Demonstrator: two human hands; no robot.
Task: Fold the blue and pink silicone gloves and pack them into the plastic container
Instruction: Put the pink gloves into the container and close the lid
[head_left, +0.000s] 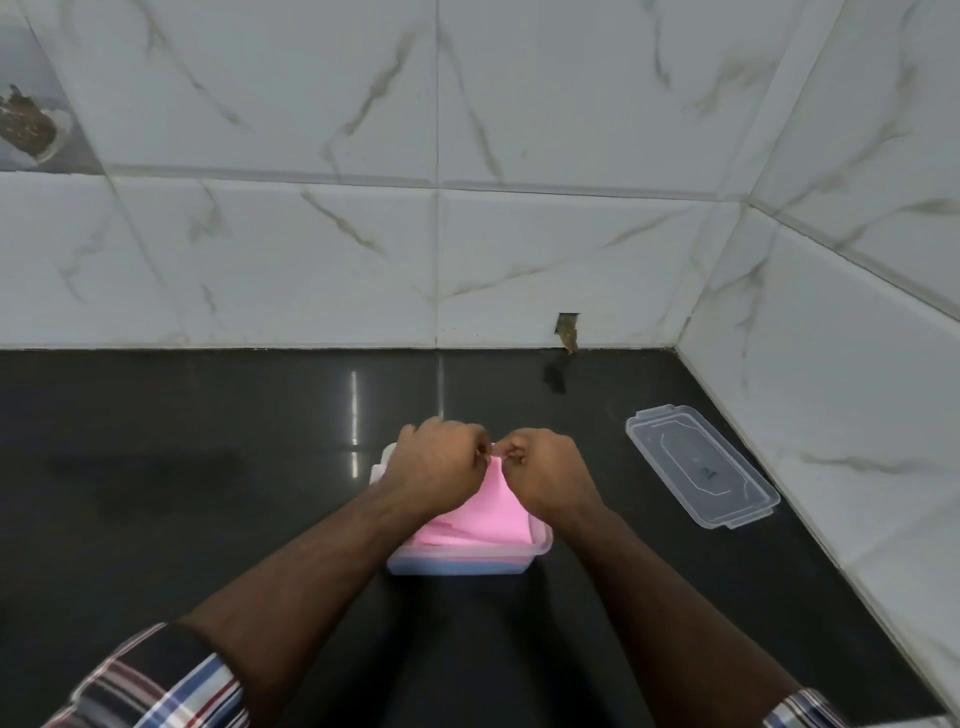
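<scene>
Fingers of your left hand (436, 462) and right hand (545, 470) pinched the pink glove's (478, 519) far edge; it wanted tucking flat inside the container (540, 548).

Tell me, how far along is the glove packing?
Well along. Blue shows through the container wall at the bottom, so the blue glove looks packed. The pink glove lies on top inside it, and the left hand and right hand pinch its far edge, apparently tucking it in. What seems left: settling the pink one flat. The lid lies apart on the counter to the right.
</scene>
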